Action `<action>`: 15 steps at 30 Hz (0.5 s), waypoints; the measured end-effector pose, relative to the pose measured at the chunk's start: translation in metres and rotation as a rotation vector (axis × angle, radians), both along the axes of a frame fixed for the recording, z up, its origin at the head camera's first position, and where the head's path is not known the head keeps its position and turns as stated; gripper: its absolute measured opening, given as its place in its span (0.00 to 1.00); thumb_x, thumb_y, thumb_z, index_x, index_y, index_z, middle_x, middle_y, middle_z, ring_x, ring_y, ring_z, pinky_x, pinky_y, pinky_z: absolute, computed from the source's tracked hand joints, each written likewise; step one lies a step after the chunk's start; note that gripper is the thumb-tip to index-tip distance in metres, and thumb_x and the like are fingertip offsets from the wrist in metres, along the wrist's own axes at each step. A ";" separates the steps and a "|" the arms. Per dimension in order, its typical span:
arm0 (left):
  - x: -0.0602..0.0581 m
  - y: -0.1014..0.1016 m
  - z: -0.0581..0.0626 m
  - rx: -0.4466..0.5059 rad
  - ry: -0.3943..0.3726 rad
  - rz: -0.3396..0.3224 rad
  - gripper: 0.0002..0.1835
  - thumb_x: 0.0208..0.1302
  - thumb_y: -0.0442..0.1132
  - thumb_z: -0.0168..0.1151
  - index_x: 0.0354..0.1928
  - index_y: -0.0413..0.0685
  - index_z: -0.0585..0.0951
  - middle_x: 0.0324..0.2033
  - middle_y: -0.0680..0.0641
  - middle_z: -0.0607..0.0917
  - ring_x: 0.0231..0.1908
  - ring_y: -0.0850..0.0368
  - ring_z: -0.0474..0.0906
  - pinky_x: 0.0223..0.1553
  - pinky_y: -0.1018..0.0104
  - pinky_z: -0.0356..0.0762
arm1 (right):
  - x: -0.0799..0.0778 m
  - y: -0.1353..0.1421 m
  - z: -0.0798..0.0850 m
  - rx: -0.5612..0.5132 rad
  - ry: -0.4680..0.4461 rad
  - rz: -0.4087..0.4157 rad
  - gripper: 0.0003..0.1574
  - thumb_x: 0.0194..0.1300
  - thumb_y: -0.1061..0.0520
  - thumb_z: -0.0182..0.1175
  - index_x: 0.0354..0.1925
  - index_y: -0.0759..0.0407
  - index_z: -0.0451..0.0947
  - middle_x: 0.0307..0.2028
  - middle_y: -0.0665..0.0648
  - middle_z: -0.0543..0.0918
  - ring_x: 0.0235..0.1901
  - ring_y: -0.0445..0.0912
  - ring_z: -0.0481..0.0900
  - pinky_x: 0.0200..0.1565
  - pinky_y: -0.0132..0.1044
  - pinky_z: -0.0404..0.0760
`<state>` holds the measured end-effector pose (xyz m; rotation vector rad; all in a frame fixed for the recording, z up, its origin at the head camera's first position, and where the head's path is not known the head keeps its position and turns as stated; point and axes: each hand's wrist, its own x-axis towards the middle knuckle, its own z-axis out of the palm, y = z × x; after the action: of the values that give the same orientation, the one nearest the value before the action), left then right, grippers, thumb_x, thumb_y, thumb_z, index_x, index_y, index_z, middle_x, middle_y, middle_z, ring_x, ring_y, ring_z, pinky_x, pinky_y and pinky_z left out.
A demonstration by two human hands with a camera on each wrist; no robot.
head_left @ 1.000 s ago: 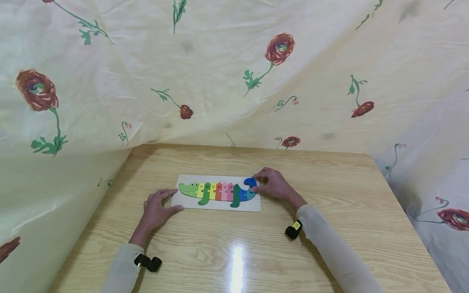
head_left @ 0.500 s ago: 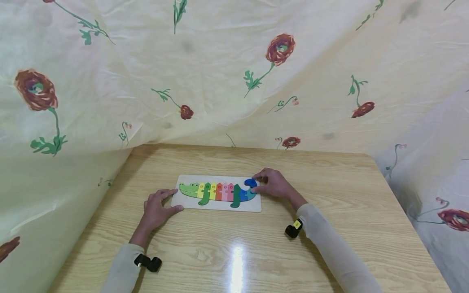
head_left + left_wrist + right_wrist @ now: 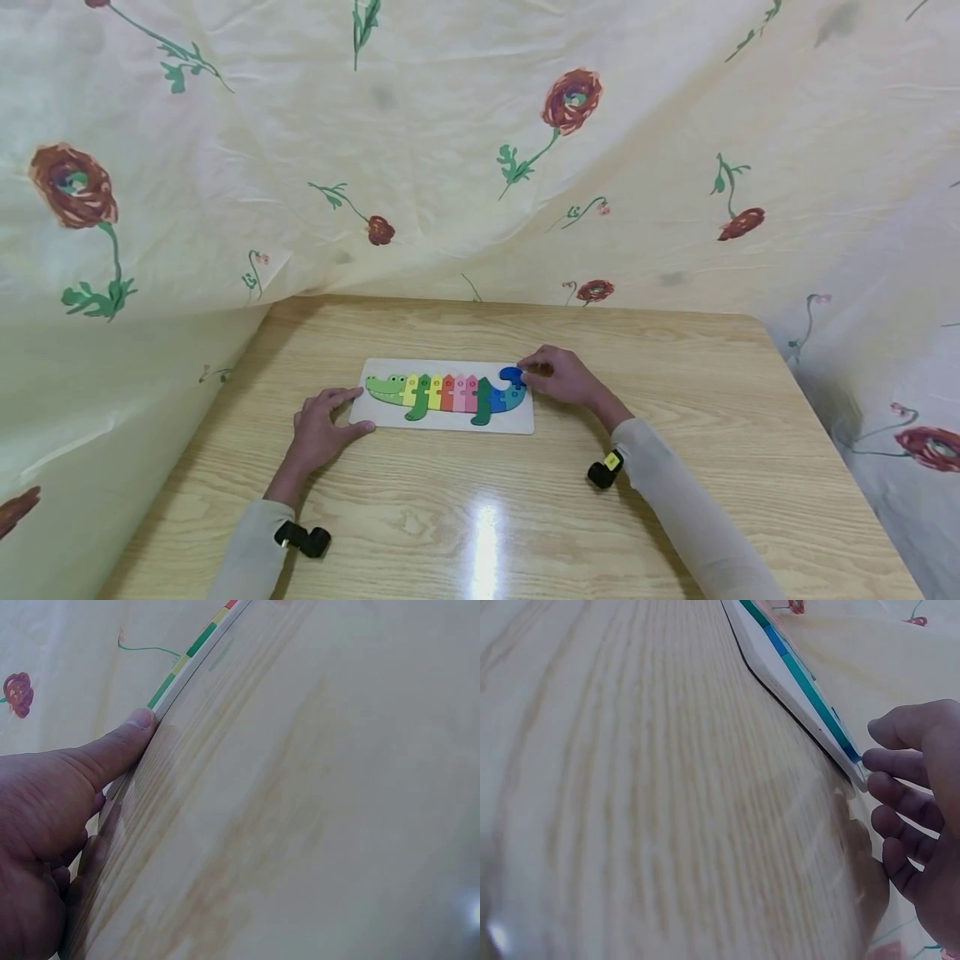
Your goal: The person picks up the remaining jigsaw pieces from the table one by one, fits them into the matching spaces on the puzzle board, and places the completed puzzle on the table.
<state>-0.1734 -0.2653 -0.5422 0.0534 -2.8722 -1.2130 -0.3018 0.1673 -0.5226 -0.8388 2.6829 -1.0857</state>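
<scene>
A crocodile puzzle board (image 3: 457,424) lies on the wooden table, its colored numbered pieces side by side from the light green head (image 3: 386,387) to the blue curled tail piece (image 3: 512,375). My left hand (image 3: 322,429) holds the board's left end, index finger at the side edge and thumb at the front edge. In the left wrist view the thumb (image 3: 120,746) lies along the pale board edge. At the tail end is my right hand (image 3: 562,375), fingertips close by the blue tail. The right wrist view shows its thumb (image 3: 907,724) apart from the board.
The wood-grain table (image 3: 420,500) stretches around the board, with a bright light reflection in front. Flower-printed cloth (image 3: 450,125) hangs behind and at both sides. A small black camera (image 3: 303,539) is strapped at each wrist.
My right thumb has drawn back off the blue tail piece and the right hand has shifted slightly right. The left hand and the puzzle board stay where they were.
</scene>
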 end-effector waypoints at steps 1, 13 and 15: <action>0.000 0.000 0.000 0.000 -0.001 0.000 0.41 0.56 0.56 0.77 0.70 0.48 0.76 0.68 0.37 0.73 0.64 0.37 0.63 0.52 0.46 0.51 | 0.000 0.000 0.000 -0.002 0.003 0.002 0.14 0.71 0.55 0.65 0.52 0.57 0.87 0.41 0.51 0.84 0.38 0.45 0.75 0.43 0.39 0.74; 0.000 0.000 0.000 -0.010 -0.013 0.001 0.42 0.56 0.58 0.77 0.70 0.48 0.75 0.68 0.36 0.72 0.64 0.36 0.62 0.53 0.45 0.51 | 0.003 0.006 -0.001 -0.007 0.039 0.005 0.13 0.70 0.54 0.66 0.50 0.56 0.87 0.40 0.50 0.85 0.37 0.45 0.76 0.43 0.39 0.75; 0.000 0.001 0.000 -0.007 -0.011 0.002 0.42 0.56 0.58 0.77 0.70 0.47 0.75 0.68 0.35 0.72 0.64 0.35 0.62 0.54 0.44 0.51 | 0.004 0.009 -0.001 0.007 0.056 -0.001 0.14 0.70 0.53 0.66 0.51 0.56 0.87 0.40 0.49 0.84 0.38 0.44 0.76 0.43 0.39 0.76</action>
<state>-0.1735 -0.2648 -0.5426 0.0635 -2.8854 -1.2055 -0.2977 0.1767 -0.5241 -0.8803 2.7311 -1.0671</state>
